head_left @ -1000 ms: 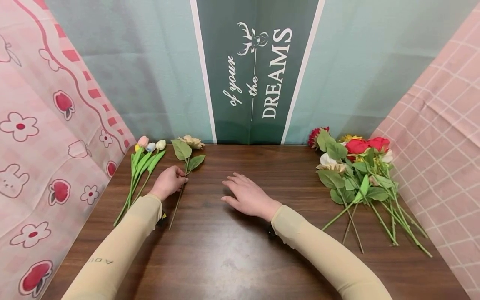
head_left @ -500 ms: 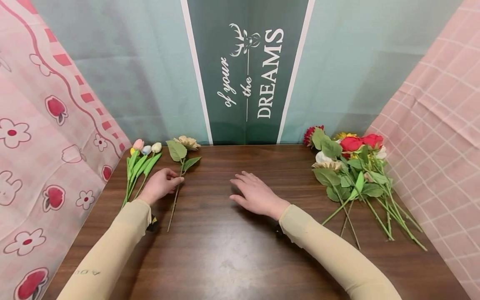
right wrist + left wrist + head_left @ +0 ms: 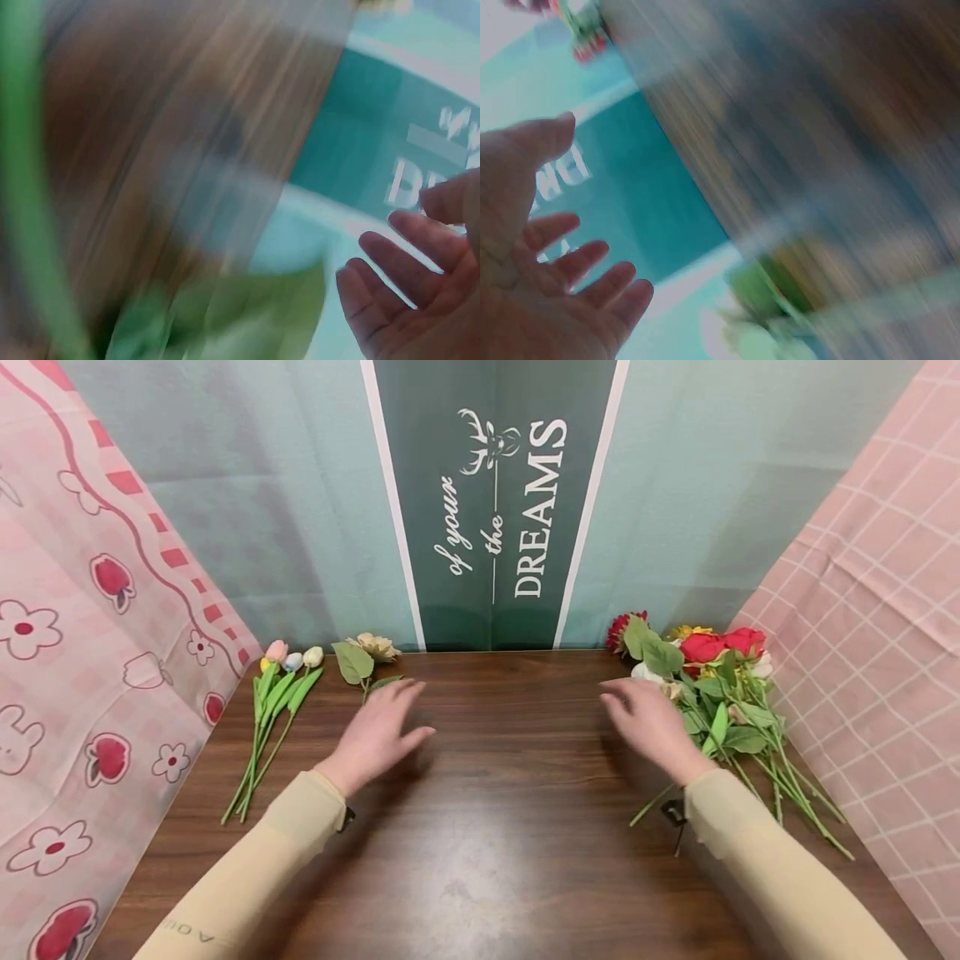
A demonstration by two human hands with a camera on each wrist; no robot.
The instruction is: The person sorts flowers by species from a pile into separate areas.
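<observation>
A beige flower with green leaves lies at the back left of the dark wooden table; my left hand hovers over its stem, fingers spread, holding nothing. In the blurred left wrist view the left hand shows an empty palm. My right hand is open, fingers loose, at the left edge of a heap of red, white and yellow flowers. The blurred right wrist view shows the right hand's fingers loose and empty.
Three pastel tulips lie at the table's left edge. Patterned pink cloth walls the left side and pink checked cloth the right. A green banner hangs behind.
My left hand has let go of the beige flower's stem and moved right. My right hand has swung from the table's middle to the flower heap on the right.
</observation>
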